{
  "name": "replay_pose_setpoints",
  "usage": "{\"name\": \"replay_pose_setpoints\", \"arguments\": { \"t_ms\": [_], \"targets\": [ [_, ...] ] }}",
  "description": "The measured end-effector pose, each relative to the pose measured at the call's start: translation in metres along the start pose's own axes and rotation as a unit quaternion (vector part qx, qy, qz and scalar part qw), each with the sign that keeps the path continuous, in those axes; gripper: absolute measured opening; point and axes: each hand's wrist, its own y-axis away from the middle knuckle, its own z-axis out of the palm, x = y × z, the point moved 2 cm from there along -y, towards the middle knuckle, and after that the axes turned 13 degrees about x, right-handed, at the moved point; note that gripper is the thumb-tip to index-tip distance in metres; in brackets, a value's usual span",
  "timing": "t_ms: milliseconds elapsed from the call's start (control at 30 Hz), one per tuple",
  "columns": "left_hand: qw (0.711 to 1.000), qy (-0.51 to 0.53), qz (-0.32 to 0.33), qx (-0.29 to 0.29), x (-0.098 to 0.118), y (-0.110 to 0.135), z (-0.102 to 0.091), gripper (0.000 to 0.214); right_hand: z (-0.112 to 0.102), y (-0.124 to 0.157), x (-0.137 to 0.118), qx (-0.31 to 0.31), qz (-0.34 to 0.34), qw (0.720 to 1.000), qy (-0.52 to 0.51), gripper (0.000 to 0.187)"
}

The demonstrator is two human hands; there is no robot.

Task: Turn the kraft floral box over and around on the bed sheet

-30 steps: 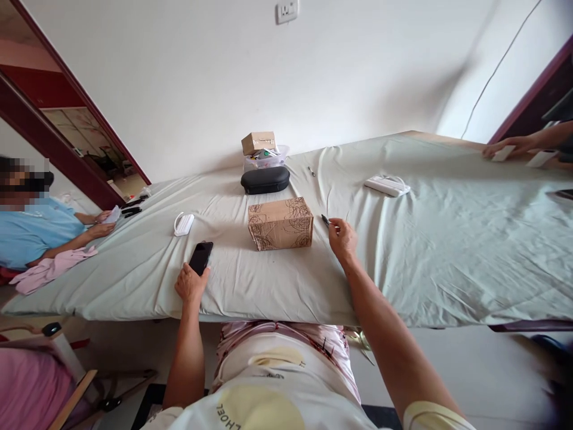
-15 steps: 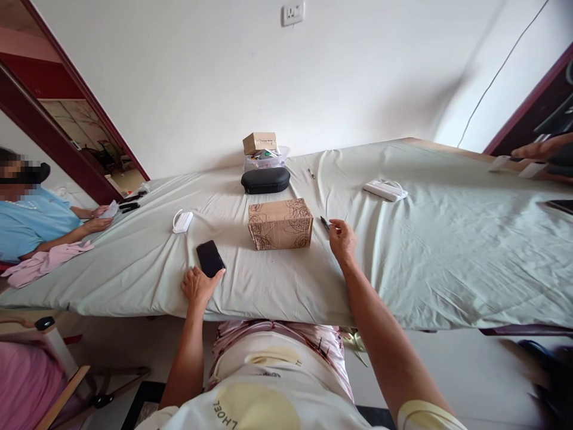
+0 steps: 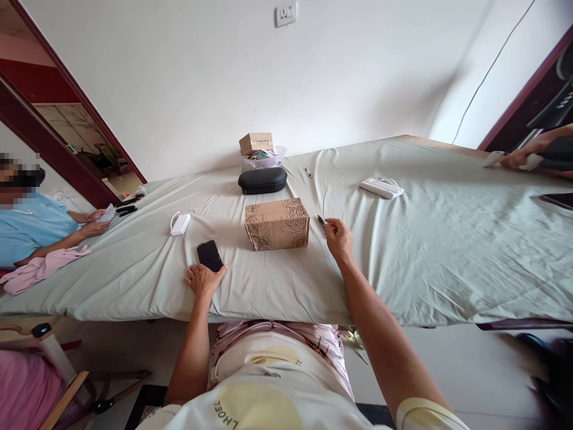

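My left hand [image 3: 206, 279] lies with fingers spread at the near end of a black smartphone [image 3: 210, 255], touching or covering its lower edge. The phone lies flat, dark screen up. My right hand [image 3: 339, 239] has its fingers closed on a dark pen [image 3: 322, 221], whose far end sticks out toward the upper left. Between the two hands stands a brown cardboard box [image 3: 277, 225] with dark scribbled patterns. A white power bank [image 3: 180, 224] with a looped strap or cable sits beyond the phone to the left.
Behind the box are a black zip case [image 3: 262, 180], a clear plastic tub [image 3: 277, 156] under a small carton [image 3: 255, 143], and another pen [image 3: 308, 172]. A second white power bank [image 3: 382, 187] lies right. Other people work at the left and right ends of the cloth-covered table [image 3: 447, 257].
My left hand has shifted slightly, its fingers more spread by the phone. My right hand keeps hold of the pen almost in place. The right-hand person's hand has moved, and the view has shifted slightly.
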Motion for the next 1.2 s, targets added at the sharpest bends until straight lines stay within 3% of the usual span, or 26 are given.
{"name": "replay_pose_setpoints", "arguments": {
  "t_ms": [267, 367, 500, 600, 700, 767, 867, 933, 1067, 1200],
  "targets": [
    [0.993, 0.080, 0.043, -0.069, -0.014, 0.028, -0.020, 0.083, -0.008, 0.000, -0.005, 0.019, 0.018, 0.999, -0.024, 0.036],
    [0.977, 0.168, -0.002, -0.134, -0.022, 0.038, -0.030, 0.076, -0.014, 0.000, -0.014, 0.021, 0.035, 0.998, -0.037, 0.036],
    [0.937, 0.307, -0.059, -0.157, -0.025, 0.053, -0.040, 0.071, -0.023, 0.007, -0.032, 0.016, 0.038, 0.996, -0.075, 0.036],
    [0.921, 0.365, -0.069, -0.116, -0.015, 0.073, -0.045, 0.087, -0.027, 0.021, -0.047, 0.004, 0.051, 0.991, -0.123, 0.035],
    [0.901, 0.428, -0.020, -0.065, 0.008, 0.096, -0.050, 0.096, -0.030, 0.049, -0.062, -0.057, 0.086, 0.981, -0.163, 0.036],
    [0.887, 0.460, 0.033, -0.014, 0.027, 0.107, -0.054, 0.100, -0.030, 0.075, -0.073, -0.157, 0.126, 0.960, -0.197, 0.041],
    [0.860, 0.488, 0.121, 0.085, 0.056, 0.115, -0.062, 0.106, -0.033, 0.117, -0.090, -0.355, 0.170, 0.890, -0.229, 0.061],
    [0.843, 0.493, 0.161, 0.143, 0.072, 0.118, -0.071, 0.108, -0.039, 0.141, -0.103, -0.436, 0.172, 0.851, -0.237, 0.072],
    [0.817, 0.504, 0.206, 0.190, 0.088, 0.127, -0.087, 0.115, -0.057, 0.168, -0.131, -0.420, 0.149, 0.855, -0.265, 0.068],
    [0.806, 0.512, 0.221, 0.198, 0.090, 0.138, -0.089, 0.116, -0.065, 0.178, -0.151, -0.383, 0.186, 0.857, -0.290, 0.058]
  ]
}}
